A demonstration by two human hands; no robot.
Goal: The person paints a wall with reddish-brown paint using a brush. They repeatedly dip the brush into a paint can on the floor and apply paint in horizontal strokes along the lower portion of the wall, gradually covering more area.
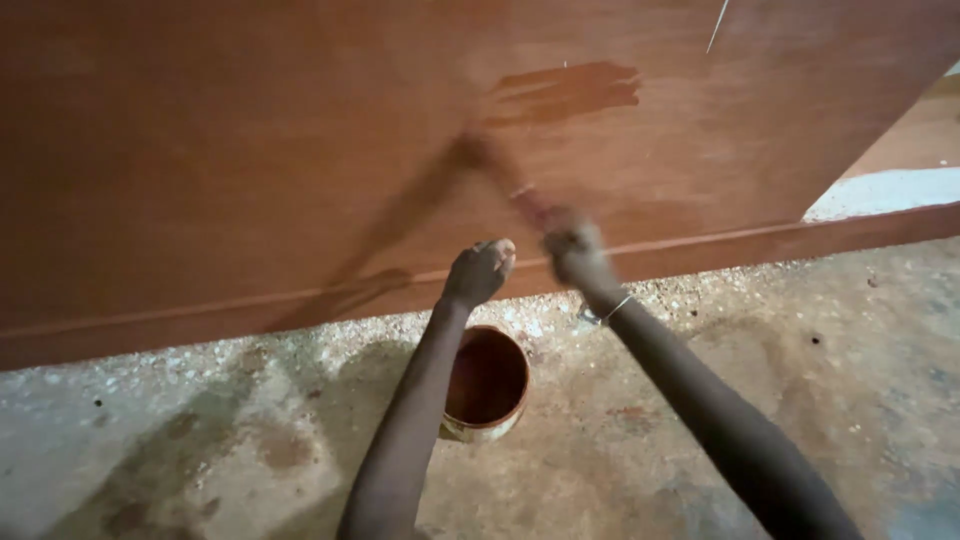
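Note:
A large reddish-brown wooden panel (250, 150) stands upright on the floor in front of me. My right hand (577, 250) grips a brush (500, 170) that is blurred with motion; its head lies against the panel just below a darker wet streak (565, 90). My left hand (480, 270) is closed in a loose fist close to the panel's lower moulding, and I cannot see anything in it. Below my left forearm a small round tin (488, 382) of reddish-brown liquid sits on the floor.
The concrete floor (700, 420) is stained and carries pale grit along the panel's base. At the far right, past the panel's slanted edge, a lighter patch of ground (885, 190) shows. A thin bracelet circles my right wrist.

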